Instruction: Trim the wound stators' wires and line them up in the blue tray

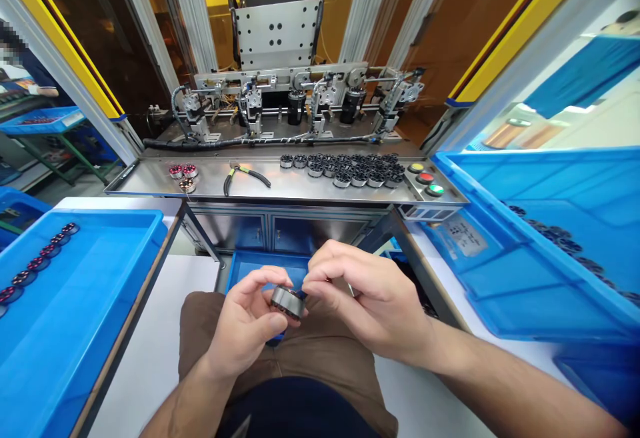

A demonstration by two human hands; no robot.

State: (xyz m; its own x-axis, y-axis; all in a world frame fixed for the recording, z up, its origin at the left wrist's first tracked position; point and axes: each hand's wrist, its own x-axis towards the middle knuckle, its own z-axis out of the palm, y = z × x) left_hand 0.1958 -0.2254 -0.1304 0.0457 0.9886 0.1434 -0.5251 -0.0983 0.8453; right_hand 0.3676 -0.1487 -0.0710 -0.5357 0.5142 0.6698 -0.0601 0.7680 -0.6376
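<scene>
A round metal motor part (288, 302), silver around its side and dark at its ends, is tilted above the person's lap. My left hand (250, 321) grips it between thumb and fingers from the left. On its right side, my right hand (363, 291) is closed in a pinch close to the part's upper edge. Whatever the right fingertips hold, if anything, is too small to name.
Pliers (245, 175), many dark round parts (350, 170) and several copper-wound ones (186, 178) lie on the metal bench (210, 187). Behind stands a machine (280, 31). Blue trays flank me, left (100, 291) and right (505, 258). Another person (43, 78) is at far left.
</scene>
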